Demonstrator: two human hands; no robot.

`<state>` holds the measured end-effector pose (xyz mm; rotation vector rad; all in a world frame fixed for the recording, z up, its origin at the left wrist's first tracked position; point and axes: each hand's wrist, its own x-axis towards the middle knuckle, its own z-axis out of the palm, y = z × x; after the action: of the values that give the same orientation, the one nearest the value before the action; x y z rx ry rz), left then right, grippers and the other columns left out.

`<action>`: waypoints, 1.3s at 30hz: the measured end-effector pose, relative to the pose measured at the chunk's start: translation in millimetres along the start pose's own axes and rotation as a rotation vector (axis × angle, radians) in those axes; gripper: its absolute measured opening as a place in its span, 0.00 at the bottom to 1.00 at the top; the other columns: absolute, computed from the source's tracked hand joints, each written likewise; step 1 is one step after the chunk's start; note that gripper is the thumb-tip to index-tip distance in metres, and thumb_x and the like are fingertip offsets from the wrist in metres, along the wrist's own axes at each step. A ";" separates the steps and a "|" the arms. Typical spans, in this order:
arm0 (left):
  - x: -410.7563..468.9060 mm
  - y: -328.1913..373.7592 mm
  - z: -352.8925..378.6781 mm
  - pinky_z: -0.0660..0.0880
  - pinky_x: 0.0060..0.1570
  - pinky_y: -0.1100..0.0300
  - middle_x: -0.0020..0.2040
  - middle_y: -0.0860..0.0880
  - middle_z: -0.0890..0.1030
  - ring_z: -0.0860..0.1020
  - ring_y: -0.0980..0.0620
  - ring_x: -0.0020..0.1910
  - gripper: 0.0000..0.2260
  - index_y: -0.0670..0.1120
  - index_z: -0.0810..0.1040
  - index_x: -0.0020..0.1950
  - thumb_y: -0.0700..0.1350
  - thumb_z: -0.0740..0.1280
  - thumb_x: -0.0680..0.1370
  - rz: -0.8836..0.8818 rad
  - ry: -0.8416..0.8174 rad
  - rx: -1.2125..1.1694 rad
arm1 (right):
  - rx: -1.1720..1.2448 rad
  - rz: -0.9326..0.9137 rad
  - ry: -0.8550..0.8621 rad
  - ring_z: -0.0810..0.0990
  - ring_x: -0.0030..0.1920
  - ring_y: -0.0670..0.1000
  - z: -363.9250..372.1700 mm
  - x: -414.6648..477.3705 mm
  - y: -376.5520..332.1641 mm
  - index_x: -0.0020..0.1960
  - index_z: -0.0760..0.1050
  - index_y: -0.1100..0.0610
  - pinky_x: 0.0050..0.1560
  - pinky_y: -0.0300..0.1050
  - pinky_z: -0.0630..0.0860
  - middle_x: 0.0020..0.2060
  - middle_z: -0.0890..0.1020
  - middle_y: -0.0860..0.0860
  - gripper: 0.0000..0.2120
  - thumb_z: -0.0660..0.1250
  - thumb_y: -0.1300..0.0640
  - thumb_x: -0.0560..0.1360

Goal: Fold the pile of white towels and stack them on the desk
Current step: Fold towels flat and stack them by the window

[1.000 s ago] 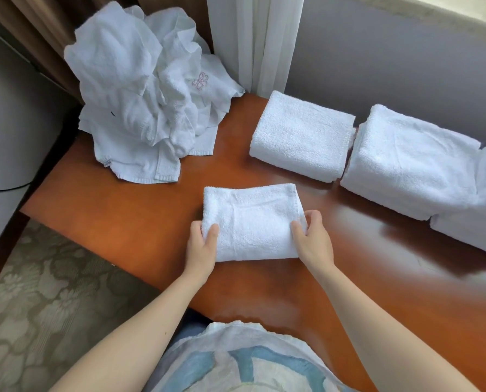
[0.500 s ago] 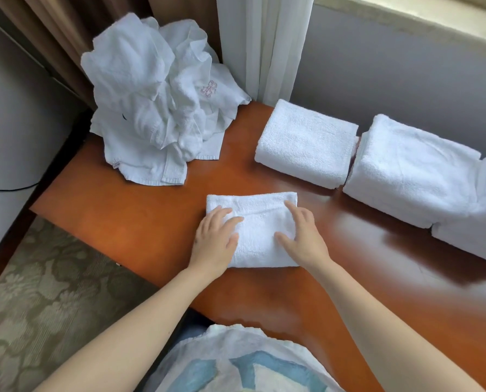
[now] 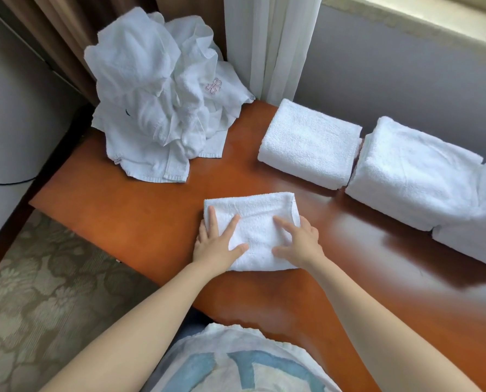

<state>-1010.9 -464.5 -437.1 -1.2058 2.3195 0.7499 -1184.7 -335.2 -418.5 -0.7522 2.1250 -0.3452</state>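
Your left hand (image 3: 217,246) and right hand (image 3: 300,243), grips spread flat, press the folded towel (image 3: 253,210); the crumpled pile (image 3: 151,103) lies beyond it, leftward.

I find even, soft daylight coming from the upper right. Pale glare streaks the tabletop (image 3: 392,250) on its right half. Shadows are faint. Edges bend with wide-angle distortion; the carpet (image 3: 38,306) looks slightly blurred.

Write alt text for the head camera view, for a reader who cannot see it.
Left hand and right hand press flat on a folded towel on the desk. An unfolded pile sits back left, folded stacks back right.
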 end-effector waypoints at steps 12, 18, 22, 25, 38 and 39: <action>-2.8 -2.8 -11.1 0.72 0.43 0.61 0.64 0.51 0.61 0.74 0.54 0.49 0.39 0.72 0.55 0.74 0.67 0.72 0.67 -0.109 0.065 -0.241 | 0.701 0.097 -0.215 0.75 0.63 0.51 -12.7 -13.1 3.1 0.69 0.73 0.39 0.57 0.47 0.75 0.66 0.72 0.43 0.31 0.74 0.60 0.70; -6.9 -12.4 -17.7 0.67 0.46 0.67 0.61 0.52 0.63 0.70 0.58 0.53 0.35 0.69 0.63 0.73 0.49 0.75 0.72 0.047 -0.007 -0.535 | 0.722 -0.036 -0.121 0.73 0.66 0.50 -16.0 -28.5 14.7 0.69 0.72 0.37 0.68 0.50 0.71 0.69 0.71 0.43 0.34 0.71 0.61 0.68; -10.0 4.6 -35.5 0.68 0.43 0.70 0.58 0.53 0.62 0.70 0.57 0.52 0.36 0.70 0.62 0.71 0.43 0.72 0.71 0.166 0.031 -0.548 | 0.777 -0.120 -0.026 0.74 0.66 0.47 -36.0 -43.6 19.9 0.67 0.74 0.35 0.66 0.48 0.74 0.69 0.71 0.40 0.34 0.69 0.64 0.68; -10.5 25.8 -56.5 0.68 0.46 0.70 0.59 0.52 0.61 0.68 0.58 0.54 0.36 0.70 0.62 0.69 0.42 0.71 0.70 0.261 0.053 -0.537 | 0.795 -0.180 0.033 0.73 0.67 0.44 -56.3 -56.8 26.4 0.69 0.73 0.37 0.68 0.47 0.73 0.70 0.71 0.39 0.35 0.68 0.68 0.69; -7.7 166.1 -122.3 0.65 0.51 0.73 0.63 0.52 0.62 0.67 0.63 0.57 0.37 0.68 0.62 0.71 0.43 0.70 0.69 0.605 0.080 -0.527 | 0.725 -0.274 0.420 0.70 0.68 0.37 -164.3 -110.1 62.7 0.71 0.70 0.37 0.65 0.39 0.70 0.68 0.70 0.33 0.37 0.64 0.68 0.70; -5.2 178.9 -125.4 0.66 0.48 0.75 0.62 0.52 0.62 0.68 0.64 0.55 0.36 0.68 0.62 0.72 0.42 0.70 0.70 0.617 0.078 -0.517 | 0.697 -0.263 0.457 0.69 0.69 0.38 -174.1 -110.8 67.0 0.72 0.70 0.37 0.67 0.39 0.69 0.69 0.70 0.37 0.37 0.64 0.67 0.70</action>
<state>-1172.1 -454.9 -289.9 -0.6759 2.6793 1.6137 -1296.1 -216.8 -274.8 -0.5588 2.0840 -1.4253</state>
